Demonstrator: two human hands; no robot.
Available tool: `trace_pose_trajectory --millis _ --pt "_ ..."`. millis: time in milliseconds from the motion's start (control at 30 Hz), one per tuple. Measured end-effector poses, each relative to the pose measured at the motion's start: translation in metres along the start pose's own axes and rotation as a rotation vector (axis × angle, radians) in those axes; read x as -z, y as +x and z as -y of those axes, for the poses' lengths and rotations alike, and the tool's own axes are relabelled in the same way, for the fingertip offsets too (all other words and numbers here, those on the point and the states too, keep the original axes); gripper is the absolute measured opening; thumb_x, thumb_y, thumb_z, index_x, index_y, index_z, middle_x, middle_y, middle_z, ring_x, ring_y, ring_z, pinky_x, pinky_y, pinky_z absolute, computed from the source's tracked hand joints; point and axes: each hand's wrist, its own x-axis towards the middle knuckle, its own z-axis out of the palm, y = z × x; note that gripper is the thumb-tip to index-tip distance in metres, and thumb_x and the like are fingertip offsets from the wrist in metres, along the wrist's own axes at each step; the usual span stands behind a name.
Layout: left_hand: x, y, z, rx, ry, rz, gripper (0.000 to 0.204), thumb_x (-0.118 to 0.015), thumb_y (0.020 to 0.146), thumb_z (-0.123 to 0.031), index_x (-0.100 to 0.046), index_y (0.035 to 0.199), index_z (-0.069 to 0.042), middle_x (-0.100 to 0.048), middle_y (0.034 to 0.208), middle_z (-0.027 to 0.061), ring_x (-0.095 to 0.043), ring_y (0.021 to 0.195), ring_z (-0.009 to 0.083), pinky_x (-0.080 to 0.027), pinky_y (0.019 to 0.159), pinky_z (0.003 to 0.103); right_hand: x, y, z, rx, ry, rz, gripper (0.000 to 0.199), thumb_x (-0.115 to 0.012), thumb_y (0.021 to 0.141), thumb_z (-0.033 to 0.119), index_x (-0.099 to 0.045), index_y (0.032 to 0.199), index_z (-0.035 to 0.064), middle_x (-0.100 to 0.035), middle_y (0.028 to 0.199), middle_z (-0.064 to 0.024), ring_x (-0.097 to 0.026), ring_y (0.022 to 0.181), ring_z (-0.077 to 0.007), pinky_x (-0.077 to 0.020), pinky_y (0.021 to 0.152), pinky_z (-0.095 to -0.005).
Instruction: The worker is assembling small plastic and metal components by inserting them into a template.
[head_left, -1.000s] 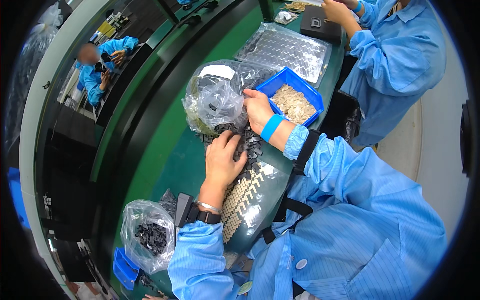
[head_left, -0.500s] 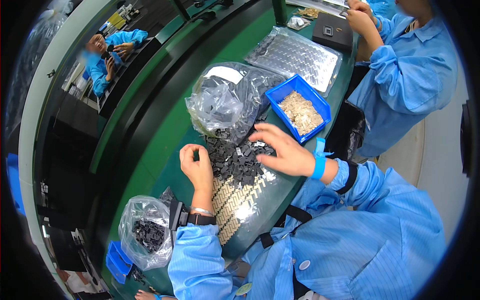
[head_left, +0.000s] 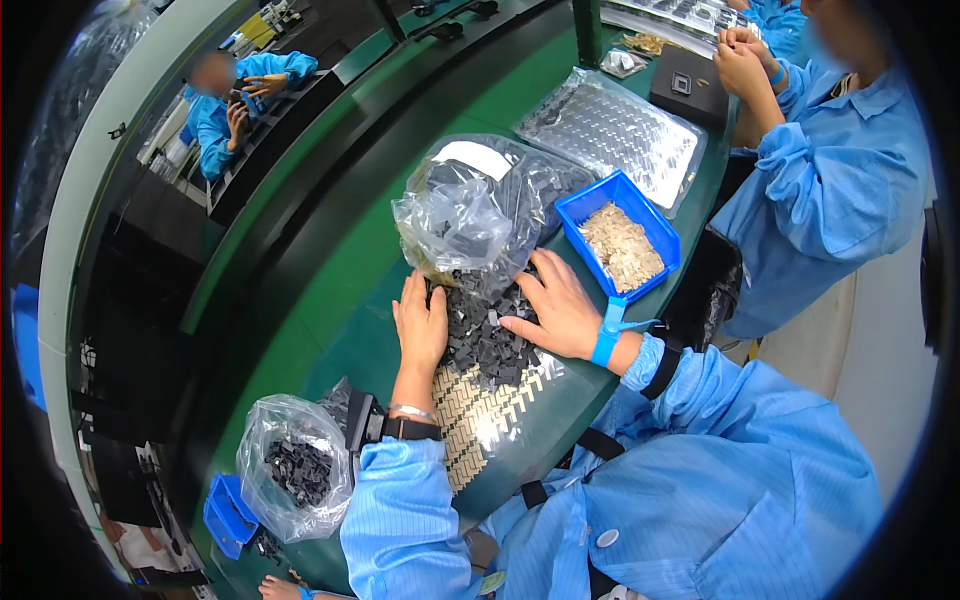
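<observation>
A heap of small dark plastic pieces (head_left: 488, 345) lies between my hands, partly over a flat clear tray of beige pieces set in slanted rows (head_left: 475, 415). My left hand (head_left: 421, 325) rests along the heap's left side, fingers stretched out and holding nothing. At the heap's right side my right hand (head_left: 562, 312) is spread open, with its thumb and fingertips touching the dark pieces. Just beyond sits a big clear plastic bag of dark pieces (head_left: 470, 215), its near end meeting the heap.
Right of the bag stands a blue bin (head_left: 578, 243) of loose beige chips (head_left: 622, 245). Behind it lies a bagged tray (head_left: 615, 135), near a dark box (head_left: 690, 85). Another open bag (head_left: 300, 475) and blue bin (head_left: 230, 515) sit lower left. A co-worker (head_left: 830, 190) works at right.
My left hand has uncurled its fingers and come down beside the heap. My right hand has lowered onto the heap's right side. The whole view has shifted slightly.
</observation>
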Motion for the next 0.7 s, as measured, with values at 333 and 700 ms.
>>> trace_pose_trajectory --millis 333,700 --pt "-0.003 -0.028 -0.020 -0.182 -0.133 0.013 0.030 -0.045 0.088 -0.016 -0.056 0.110 0.002 -0.055 0.117 0.0184 -0.047 0.115 0.0331 -0.027 0.102 0.046 -0.008 0.009 -0.007 -0.008 0.043 -0.078 0.050 -0.060 0.078 0.042 -0.054 0.108 0.0019 -0.036 0.125 -0.0237 -0.030 0.120 -0.0420 -0.0260 0.098 -0.0510" --pt "0.013 -0.023 -0.041 -0.097 -0.088 -0.159 0.044 -0.068 0.071 -0.011 -0.056 0.111 0.002 -0.059 0.107 0.0164 -0.056 0.102 0.0277 -0.042 0.088 0.033 -0.001 0.007 -0.013 -0.030 0.306 -0.174 0.027 -0.064 0.079 0.028 -0.059 0.088 0.0028 -0.049 0.105 -0.0136 -0.043 0.107 -0.0322 -0.0350 0.091 -0.0417"
